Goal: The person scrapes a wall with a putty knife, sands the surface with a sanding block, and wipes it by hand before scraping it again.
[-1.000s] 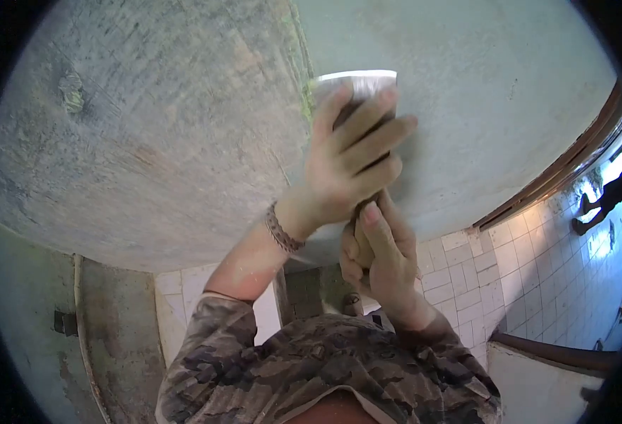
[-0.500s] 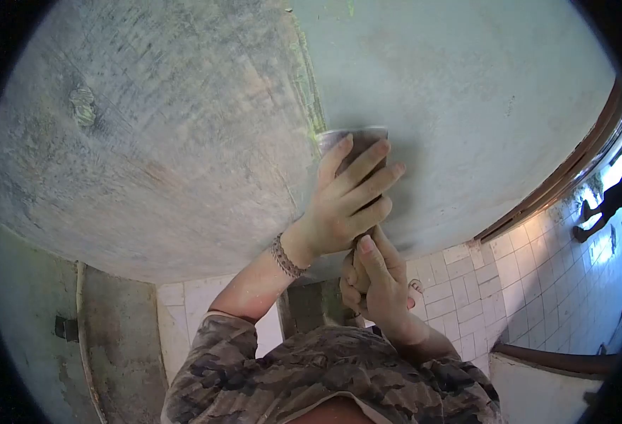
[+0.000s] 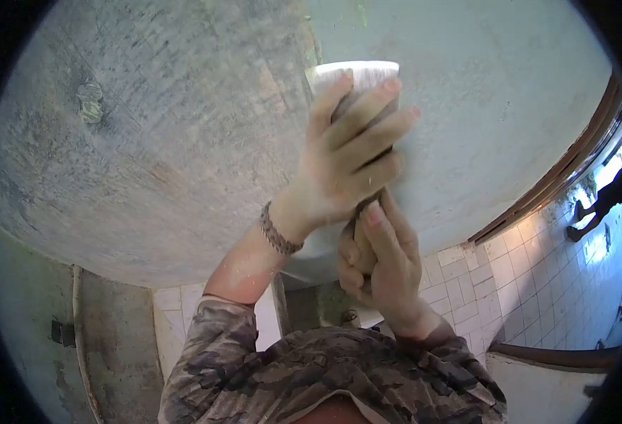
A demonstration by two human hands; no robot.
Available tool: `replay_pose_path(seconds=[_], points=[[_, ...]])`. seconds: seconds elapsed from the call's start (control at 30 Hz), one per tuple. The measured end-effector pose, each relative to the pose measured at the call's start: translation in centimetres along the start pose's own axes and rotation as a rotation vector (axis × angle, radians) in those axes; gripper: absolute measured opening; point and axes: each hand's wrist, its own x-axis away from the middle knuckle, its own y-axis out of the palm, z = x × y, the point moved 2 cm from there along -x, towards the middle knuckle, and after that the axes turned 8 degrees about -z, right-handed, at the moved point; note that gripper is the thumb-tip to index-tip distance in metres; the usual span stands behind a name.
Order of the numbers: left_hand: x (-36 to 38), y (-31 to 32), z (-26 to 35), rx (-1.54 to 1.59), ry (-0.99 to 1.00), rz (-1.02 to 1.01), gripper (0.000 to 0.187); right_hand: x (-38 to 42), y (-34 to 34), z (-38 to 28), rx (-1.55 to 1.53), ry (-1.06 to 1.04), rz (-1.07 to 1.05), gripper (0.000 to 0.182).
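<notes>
A wide scraper (image 3: 359,68) with a pale metal blade lies against the wall, its broad edge pointing up. My left hand (image 3: 346,155) is laid over the blade, fingers spread across it and thumb hidden. Below it, my right hand (image 3: 385,261) is closed around the handle, with the thumb stretched along it. Rough grey patches (image 3: 184,127) cover the wall left of the blade, and a smoother pale green surface (image 3: 480,127) lies to the right. A ragged seam runs between the two surfaces near the blade's left corner.
A light tiled floor (image 3: 459,290) stretches below and to the right. At the far right, a person's dark legs (image 3: 597,212) show near a bright opening. A brown frame edge (image 3: 544,184) borders the wall, and a thin pipe (image 3: 81,332) runs down at lower left.
Both hands and the scraper have moved up along the wall. The blade now looks brighter, with more of it showing above my left fingertips.
</notes>
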Motion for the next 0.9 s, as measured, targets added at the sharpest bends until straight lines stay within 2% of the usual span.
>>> replay_pose_path(seconds=[0.1, 0.17, 0.23, 0.27, 0.33, 0.37, 0.43, 0.53, 0.6, 0.63, 0.67, 0.73, 0.83, 0.9], points=[[2.9, 1.1, 2.0, 0.134, -0.089, -0.152, 0.012, 0.8, -0.8, 2.0, -0.019, -0.023, 0.021, 0.045], [2.9, 1.5, 1.5, 0.131, -0.089, -0.133, 0.011, 1.1, -1.6, 2.4, -0.040, -0.026, 0.053, 0.046], [1.3, 0.9, 0.8, 0.144, -0.108, -0.125, 0.011, 0.3, 0.0, -0.1, -0.053, 0.016, -0.007, 0.043], [-0.7, 0.0, -0.4, 0.121, -0.051, -0.060, 0.010, 0.0, 0.5, -0.6, -0.054, 0.023, 0.001, 0.043], [-1.3, -0.5, -0.7, 0.086, 0.012, 0.016, 0.010, -0.9, 1.6, -1.7, -0.047, -0.078, -0.009, 0.040], [-0.2, 0.1, -0.2, 0.124, -0.005, -0.008, 0.010, -0.4, 1.2, -1.1, -0.041, -0.085, -0.016, 0.040], [1.5, 1.0, 1.0, 0.155, -0.019, -0.022, 0.010, 0.8, -0.4, 1.0, -0.013, 0.037, 0.059, 0.038], [1.6, 1.6, 0.9, 0.140, -0.103, -0.075, 0.010, 0.8, 0.3, 0.0, 0.007, 0.019, 0.011, 0.039], [-1.3, 0.4, -1.6, 0.047, 0.076, 0.101, 0.010, -0.5, 2.1, -2.0, -0.009, -0.025, -0.004, 0.038], [-2.7, -1.3, -1.6, 0.020, 0.006, -0.028, 0.008, -1.0, 2.6, -2.7, -0.013, -0.083, -0.038, 0.038], [-2.4, -1.1, -1.5, 0.018, 0.001, -0.028, 0.008, -1.0, 2.4, -2.4, -0.012, -0.078, -0.040, 0.038], [-0.1, 0.4, -0.8, 0.080, 0.019, -0.025, 0.006, -0.8, 0.6, -0.4, -0.020, -0.034, -0.007, 0.040], [7.9, 4.6, 4.1, 0.187, -0.153, -0.137, 0.015, 1.9, -5.4, 5.8, 0.034, 0.104, 0.084, 0.042], [9.4, 5.0, 5.3, 0.194, -0.170, -0.180, 0.016, 2.9, -6.8, 8.4, 0.036, 0.124, 0.106, 0.031]])
